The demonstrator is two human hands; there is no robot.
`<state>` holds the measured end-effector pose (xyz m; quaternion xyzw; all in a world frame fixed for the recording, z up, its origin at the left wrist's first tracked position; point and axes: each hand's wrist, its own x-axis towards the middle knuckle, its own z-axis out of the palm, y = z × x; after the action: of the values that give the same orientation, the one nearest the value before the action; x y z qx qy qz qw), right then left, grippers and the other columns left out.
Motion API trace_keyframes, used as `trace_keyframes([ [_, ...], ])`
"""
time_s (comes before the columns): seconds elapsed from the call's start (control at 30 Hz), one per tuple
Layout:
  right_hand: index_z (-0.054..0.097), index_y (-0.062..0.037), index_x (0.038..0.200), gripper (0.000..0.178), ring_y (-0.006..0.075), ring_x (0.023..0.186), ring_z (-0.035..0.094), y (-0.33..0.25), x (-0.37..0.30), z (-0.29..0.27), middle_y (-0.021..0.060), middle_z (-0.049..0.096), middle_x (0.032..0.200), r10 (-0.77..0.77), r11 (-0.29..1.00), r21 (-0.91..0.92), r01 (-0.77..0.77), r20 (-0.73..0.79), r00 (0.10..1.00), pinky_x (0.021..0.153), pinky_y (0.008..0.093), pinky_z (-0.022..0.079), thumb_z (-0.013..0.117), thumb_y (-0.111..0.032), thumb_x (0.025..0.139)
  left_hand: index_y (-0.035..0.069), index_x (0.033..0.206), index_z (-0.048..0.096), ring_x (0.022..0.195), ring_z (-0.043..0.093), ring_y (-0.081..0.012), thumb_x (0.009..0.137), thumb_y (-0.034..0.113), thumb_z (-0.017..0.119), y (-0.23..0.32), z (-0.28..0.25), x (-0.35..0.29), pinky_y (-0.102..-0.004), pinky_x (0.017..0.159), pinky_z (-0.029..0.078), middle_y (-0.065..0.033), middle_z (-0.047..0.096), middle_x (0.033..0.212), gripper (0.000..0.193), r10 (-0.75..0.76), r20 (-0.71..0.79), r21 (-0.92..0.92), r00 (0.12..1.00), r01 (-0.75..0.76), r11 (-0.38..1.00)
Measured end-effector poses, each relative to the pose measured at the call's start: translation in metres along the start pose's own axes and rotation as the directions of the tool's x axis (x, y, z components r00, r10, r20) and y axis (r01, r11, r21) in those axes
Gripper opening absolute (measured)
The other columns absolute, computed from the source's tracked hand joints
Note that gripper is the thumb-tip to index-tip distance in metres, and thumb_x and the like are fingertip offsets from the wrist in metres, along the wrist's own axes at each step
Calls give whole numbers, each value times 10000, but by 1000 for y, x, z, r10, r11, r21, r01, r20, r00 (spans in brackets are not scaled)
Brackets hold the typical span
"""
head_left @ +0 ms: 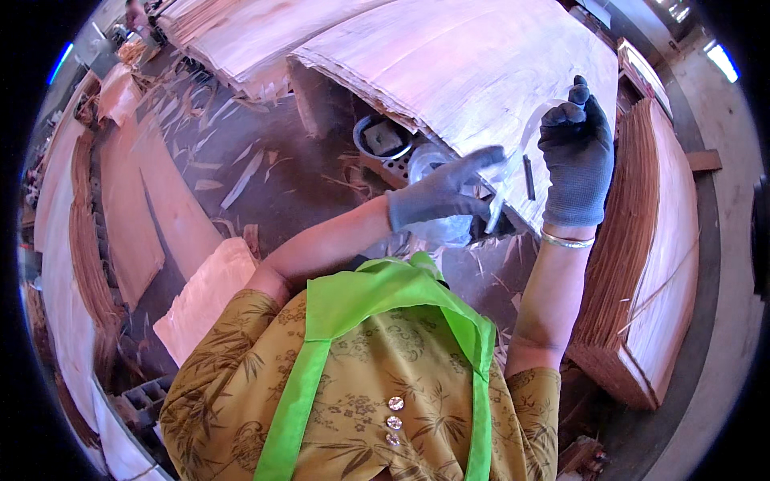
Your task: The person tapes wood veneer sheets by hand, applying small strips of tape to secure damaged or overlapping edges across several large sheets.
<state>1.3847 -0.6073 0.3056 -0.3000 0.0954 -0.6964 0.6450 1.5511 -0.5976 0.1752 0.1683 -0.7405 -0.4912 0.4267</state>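
The left hand point(445, 191) spreads its fingers, thumb parted, while the right hand point(576, 156) is curled; I can't tell whether either grips anything. Before them lies a broad veneer stack point(481, 60), with a thick upright-edged pile point(670, 240) at right. A metal bowl point(358, 143) sits below the stack's near edge. A translucent strip point(527, 132) arcs between the hands, beside a slim dark piece point(528, 178).

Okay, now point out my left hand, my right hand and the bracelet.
Left hand point(429, 197): head view, back of the grey glove.
Right hand point(575, 160): head view, middle of the glove.
Bracelet point(568, 241): head view, front of the band.
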Motion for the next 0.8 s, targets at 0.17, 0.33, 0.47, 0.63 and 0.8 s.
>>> trace_keyframes([
  [0.17,564,-27,999,176,128,661,579,2,-2,-6,64,629,880,-26,1000,-7,26,34,999,651,262,452,440,-134,935,7,1148,591,988,564,-122,822,84,651,24,-13,-36,-270,921,435,-58,611,1074,340,-388,181,-489,904,425,761],
  [0.33,562,-44,982,160,119,658,592,13,-6,-18,51,633,864,-37,999,-5,37,-76,996,620,270,458,446,-145,935,17,1173,550,990,603,-163,863,130,605,21,-11,-62,-307,883,489,-83,610,1123,334,-419,321,-760,850,495,421],
  [0.47,560,-79,977,143,115,628,591,24,-9,-15,31,640,855,-30,1000,-7,30,-191,981,627,270,475,454,-166,937,35,1226,501,986,604,-159,863,171,609,41,-2,-59,-285,851,495,-89,598,1151,402,-421,363,-801,831,509,315],
  [0.63,552,-72,977,132,114,605,580,23,-8,-12,34,635,831,-55,998,20,60,-193,980,578,246,483,462,-158,933,53,1237,485,890,600,-110,834,212,651,31,8,-57,-253,774,492,-53,613,1079,464,-434,404,-788,805,548,283],
  [0.8,552,-64,970,129,117,599,573,15,-6,-20,32,619,791,-92,995,10,97,-226,970,587,247,486,467,-152,932,55,1032,604,641,507,-31,818,263,682,36,18,-51,-177,552,412,18,569,773,308,-502,401,-576,766,637,513],
])
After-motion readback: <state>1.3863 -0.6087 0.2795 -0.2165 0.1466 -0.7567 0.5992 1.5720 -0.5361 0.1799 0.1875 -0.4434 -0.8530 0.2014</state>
